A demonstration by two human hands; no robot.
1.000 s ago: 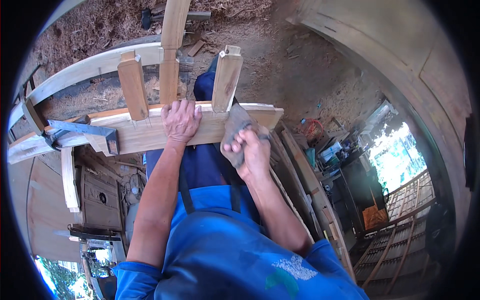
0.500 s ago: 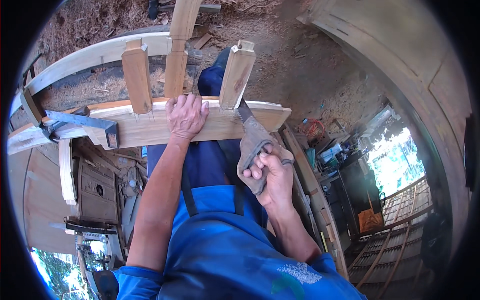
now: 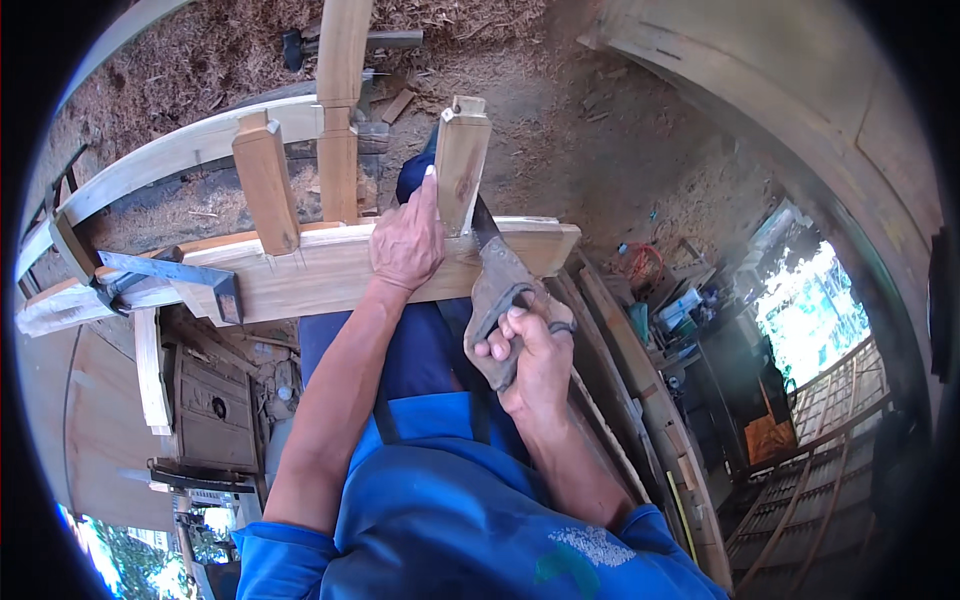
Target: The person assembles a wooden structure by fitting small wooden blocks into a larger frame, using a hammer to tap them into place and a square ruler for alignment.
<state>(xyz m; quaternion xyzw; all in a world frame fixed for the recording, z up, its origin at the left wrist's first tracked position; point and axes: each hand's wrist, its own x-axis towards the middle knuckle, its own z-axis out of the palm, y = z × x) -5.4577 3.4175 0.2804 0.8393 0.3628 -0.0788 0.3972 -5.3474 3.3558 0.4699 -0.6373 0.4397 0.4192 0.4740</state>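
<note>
My right hand point(image 3: 535, 360) is closed around the worn wooden handle of a handsaw point(image 3: 505, 285). The saw's dark blade passes over the long wooden board point(image 3: 340, 268), beside the right foot of a short upright post point(image 3: 463, 165). On that board rests my left hand point(image 3: 408, 245), its fingers bent over the far edge and one digit stretched up against the post's left side. Farther left, a second short post point(image 3: 266, 185) stands at the board, with a taller one point(image 3: 338, 150) behind it. How deep the blade sits is hidden.
A metal clamp point(image 3: 175, 275) grips the board's left end. Behind lies a curved pale plank point(image 3: 200, 145). A hammer point(image 3: 365, 40) lies on the shaving-strewn ground. Long timbers point(image 3: 640, 400) run along my right, beside a cluttered bench area.
My left hand has slid right along the board, and one digit now reaches up the post. The saw stays beside the post, my right hand still round its handle. The view has shifted slightly.
</note>
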